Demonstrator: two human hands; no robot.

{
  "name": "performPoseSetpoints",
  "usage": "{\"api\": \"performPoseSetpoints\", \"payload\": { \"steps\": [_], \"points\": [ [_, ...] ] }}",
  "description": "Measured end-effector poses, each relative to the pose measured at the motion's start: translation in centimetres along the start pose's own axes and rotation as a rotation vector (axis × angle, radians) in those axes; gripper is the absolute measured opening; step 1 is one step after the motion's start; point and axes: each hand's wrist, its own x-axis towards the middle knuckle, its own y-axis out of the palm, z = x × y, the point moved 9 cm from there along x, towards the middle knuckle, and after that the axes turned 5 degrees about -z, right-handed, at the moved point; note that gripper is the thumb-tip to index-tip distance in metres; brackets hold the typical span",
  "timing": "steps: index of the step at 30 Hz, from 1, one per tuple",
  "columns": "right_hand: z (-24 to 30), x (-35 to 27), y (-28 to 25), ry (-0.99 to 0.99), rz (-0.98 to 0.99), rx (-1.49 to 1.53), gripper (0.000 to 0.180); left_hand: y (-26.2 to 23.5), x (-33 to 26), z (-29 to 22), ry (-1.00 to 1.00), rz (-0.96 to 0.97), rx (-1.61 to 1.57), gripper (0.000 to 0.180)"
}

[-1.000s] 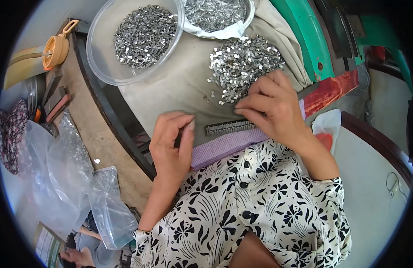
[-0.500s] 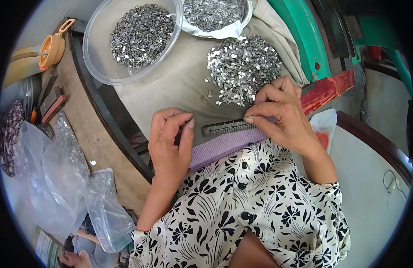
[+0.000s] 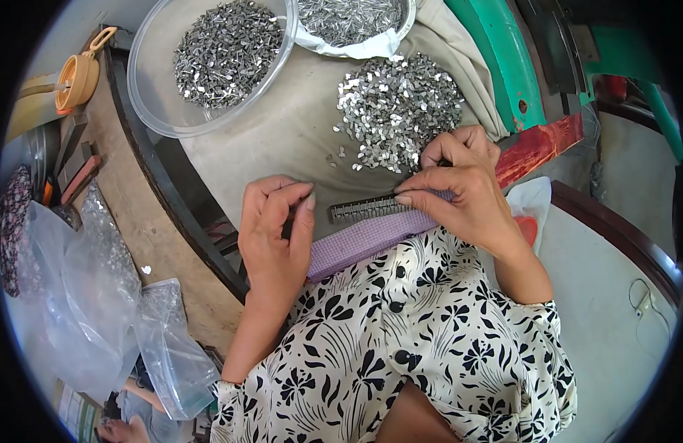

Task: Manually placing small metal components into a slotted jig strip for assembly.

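Strip of dark ridged metal (image 3: 362,211), maybe part-filled; tons of flat silvery metal chips (image 3: 400,111) left beyond; left fingers (image 3: 309,204), right fingers (image 3: 424,206) pinched, contents unclear.

No readable text, labels, brands, numbers or signs on anything in view.

Head-height fisheye view (near, upright), down toward both hands (image 3: 271,240)

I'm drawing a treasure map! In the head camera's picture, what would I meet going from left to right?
Orange handled cup → left hand → slotted dark strip → right hand → red board.
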Motion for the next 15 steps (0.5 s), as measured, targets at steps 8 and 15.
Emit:
{"api": "performPoseSetpoints", "payload": {
  "steps": [8, 15],
  "points": [
    [0.25, 0.07, -0.55, -0.007, -0.045, -0.056, 0.019, -0.03, 0.06, 0.09, 0.006, -0.006, 0.007, 0.019],
    [-0.16, -0.09, -0.44, 0.006, -0.018, -0.02, 0.018, 0.0, 0.1, 0.11, -0.019, -0.004, 0.008, 0.018]
  ]
}}
